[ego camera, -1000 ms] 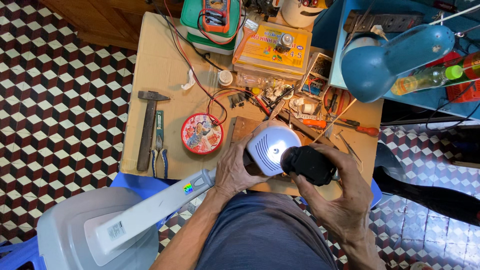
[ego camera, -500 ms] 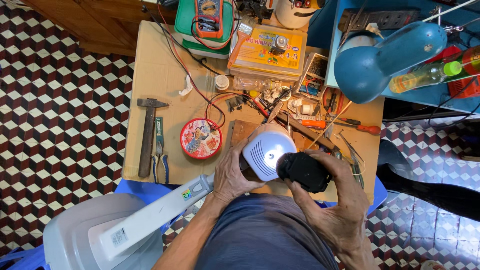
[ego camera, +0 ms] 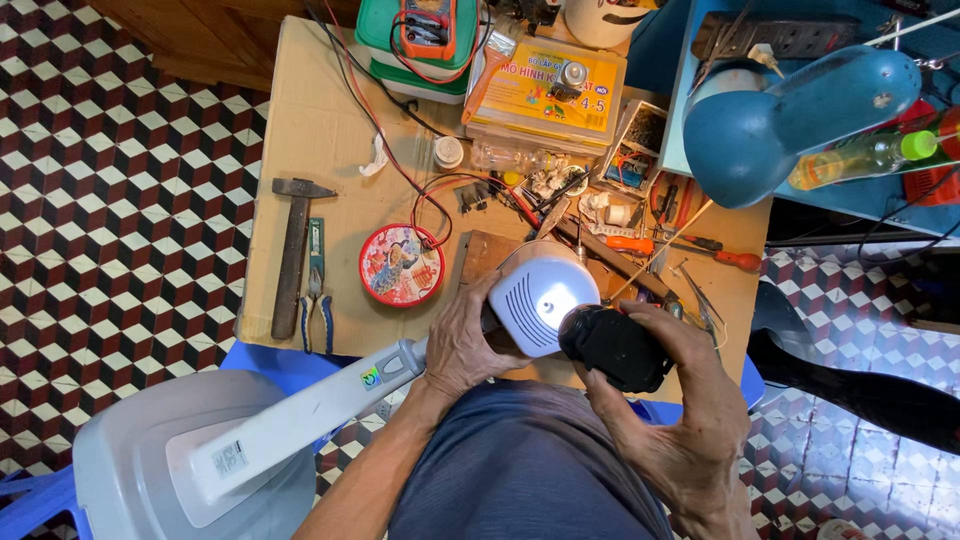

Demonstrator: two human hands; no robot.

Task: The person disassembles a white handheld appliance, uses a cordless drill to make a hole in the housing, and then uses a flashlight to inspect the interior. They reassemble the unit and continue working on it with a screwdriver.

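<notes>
Left hand wraps the white fan housing at its neck; right hand cups the black motor touching that housing. Beyond the left hand lie a round red tin, pliers and hammer.

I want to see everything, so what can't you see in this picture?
All in the head view:
- Front of the white housing: the left hand wraps it.
- Underside of the black part: the right hand covers it.
- Small parts on the table: too small.
- Blue lamp: its far end is cut off.
</notes>
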